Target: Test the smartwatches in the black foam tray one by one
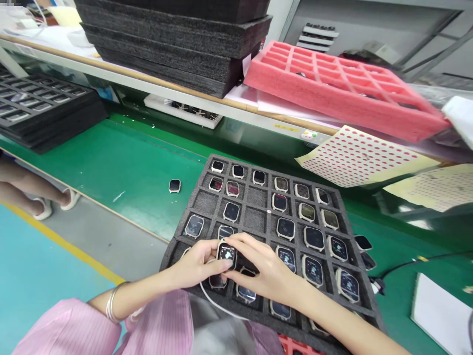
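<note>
Between my two hands is a smartwatch case [226, 252] without a strap, its screen lit with a dial. My left hand [203, 264] grips it from the left, the thumb lying across the lower part of the screen. My right hand [264, 266] closes on its right side, fingers at the top edge and thumb near the bottom. Both hands are above a dark grey foam tray [254, 217] whose compartments hold many similar watch cases; a few show lit dials. A white cable [218, 305] runs below my hands; where it ends is hidden.
One watch case [175, 186] lies on the green bench [121, 167] left of the tray. Black foam trays [55, 118] are stacked at far left, more [166, 49] on the shelf beside a red foam tray [343, 84]. Sticker sheets [362, 155] hang at right. Another person's legs [25, 182] show left.
</note>
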A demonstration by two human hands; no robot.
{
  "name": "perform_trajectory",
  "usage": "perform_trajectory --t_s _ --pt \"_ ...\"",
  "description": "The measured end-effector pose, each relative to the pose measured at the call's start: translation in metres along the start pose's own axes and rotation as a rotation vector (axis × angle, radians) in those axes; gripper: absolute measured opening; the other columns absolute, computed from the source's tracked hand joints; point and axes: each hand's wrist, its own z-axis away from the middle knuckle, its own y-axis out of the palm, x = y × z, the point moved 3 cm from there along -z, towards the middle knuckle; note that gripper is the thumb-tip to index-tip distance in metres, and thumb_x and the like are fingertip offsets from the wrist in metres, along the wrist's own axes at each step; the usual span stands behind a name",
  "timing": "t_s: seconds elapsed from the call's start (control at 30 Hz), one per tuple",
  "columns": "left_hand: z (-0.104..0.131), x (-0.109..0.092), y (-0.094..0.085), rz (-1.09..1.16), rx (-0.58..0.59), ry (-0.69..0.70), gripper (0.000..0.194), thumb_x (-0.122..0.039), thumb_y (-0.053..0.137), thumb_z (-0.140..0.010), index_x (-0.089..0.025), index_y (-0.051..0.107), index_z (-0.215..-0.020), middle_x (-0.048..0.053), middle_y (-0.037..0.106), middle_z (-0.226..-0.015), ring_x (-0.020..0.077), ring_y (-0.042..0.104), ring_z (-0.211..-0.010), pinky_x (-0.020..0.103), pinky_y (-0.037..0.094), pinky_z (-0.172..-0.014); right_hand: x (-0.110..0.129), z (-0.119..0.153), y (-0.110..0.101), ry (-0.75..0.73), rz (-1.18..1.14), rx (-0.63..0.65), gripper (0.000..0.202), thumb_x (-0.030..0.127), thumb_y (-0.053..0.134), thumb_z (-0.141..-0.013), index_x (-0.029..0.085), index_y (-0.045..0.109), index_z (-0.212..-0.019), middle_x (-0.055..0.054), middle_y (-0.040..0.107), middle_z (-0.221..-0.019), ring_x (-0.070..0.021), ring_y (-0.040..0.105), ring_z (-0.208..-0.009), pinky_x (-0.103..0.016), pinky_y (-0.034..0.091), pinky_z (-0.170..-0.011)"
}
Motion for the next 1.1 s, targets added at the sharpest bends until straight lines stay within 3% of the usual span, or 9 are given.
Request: perform_trajectory --t_s 0.33,0.53,0.6,0.7,0.77,0.83,0.97,1.1 --pt "0.001 0.004 0.001 -0.059 -0.017 0.006 0.026 -0.032 0.061 -0.084 -0.011 0.058 -0.099 0.001 0.059 -0.074 0.0119 0.058 -0.062 0.024 0.046 -0.059 0.0 0.003 0.003 0.021 0.069 -0.016 0.041 0.027 0.065 -0.084 0.014 0.05 -0.121 -0.012 0.059 -0.108 -0.025 0.06 -0.096 -0.039 0.053 -0.082" --pt "0.002 0.003 0.004 -0.023 -0.033 0.091 0.048 -0.027 0.075 -0.071 -0.018 0.056 -0.114 0.002 0.06 -0.092 0.014 0.056 -0.079 0.026 0.046 -0.074 0.005 -0.002 -0.034 0.096 0.037 0.016 0.038 0.022 0.066 -0.082 0.019 0.052 -0.117 -0.01 0.052 -0.118 -0.024 0.053 -0.108 -0.038 0.048 -0.092" --pt "0.004 0.002 0.001 0.018 -0.099 0.143 0.043 -0.026 0.076 -0.07 -0.018 0.058 -0.109 0.002 0.06 -0.09 0.0132 0.056 -0.078 0.025 0.045 -0.076 -0.001 0.003 -0.043 0.173 0.093 0.006 0.038 0.022 0.067 -0.08 0.019 0.053 -0.115 -0.01 0.05 -0.116 -0.0241 0.053 -0.107 -0.039 0.047 -0.092" --pt "0.011 -0.001 -0.006 0.099 -0.239 0.194 0.033 -0.029 0.071 -0.077 -0.017 0.059 -0.106 -0.002 0.056 -0.074 0.0069 0.049 -0.057 0.019 0.044 -0.059 -0.017 0.019 -0.04 0.279 0.255 0.055 0.036 0.021 0.069 -0.079 0.017 0.055 -0.112 -0.009 0.051 -0.106 -0.0257 0.054 -0.099 -0.043 0.049 -0.086" --pt "0.016 -0.002 -0.008 0.145 -0.289 0.171 0.033 -0.031 0.067 -0.08 -0.017 0.057 -0.108 -0.006 0.048 -0.062 0.002 0.034 -0.041 0.015 0.031 -0.041 -0.024 0.03 -0.033 0.293 0.336 0.092 0.037 0.021 0.068 -0.08 0.014 0.054 -0.114 -0.01 0.051 -0.105 -0.0266 0.054 -0.097 -0.045 0.049 -0.085" --pt "0.021 -0.003 -0.009 0.156 -0.299 0.139 0.032 -0.034 0.063 -0.083 -0.016 0.056 -0.108 -0.009 0.041 -0.056 0.0001 0.023 -0.036 0.014 0.02 -0.035 -0.025 0.034 -0.029 0.279 0.386 0.11 0.043 0.022 0.068 -0.082 0.014 0.051 -0.12 -0.012 0.051 -0.111 -0.0278 0.052 -0.101 -0.046 0.047 -0.087" --pt "0.026 -0.006 -0.012 0.039 -0.304 0.088 0.032 -0.036 0.062 -0.084 -0.016 0.053 -0.107 -0.006 0.048 -0.065 -0.0012 0.029 -0.035 0.013 0.023 -0.033 -0.01 0.013 -0.025 0.191 0.41 0.144 0.039 0.027 0.062 -0.088 0.017 0.049 -0.124 -0.011 0.053 -0.116 -0.0277 0.049 -0.105 -0.047 0.044 -0.091" --pt "0.024 -0.005 -0.016 -0.088 -0.208 0.053 0.032 -0.036 0.063 -0.083 -0.016 0.051 -0.105 -0.001 0.055 -0.08 -0.0018 0.035 -0.037 0.013 0.029 -0.033 0.0 -0.025 -0.008 0.072 0.464 0.254 0.026 0.021 0.059 -0.088 0.014 0.057 -0.112 -0.012 0.057 -0.106 -0.0276 0.052 -0.098 -0.044 0.047 -0.085"
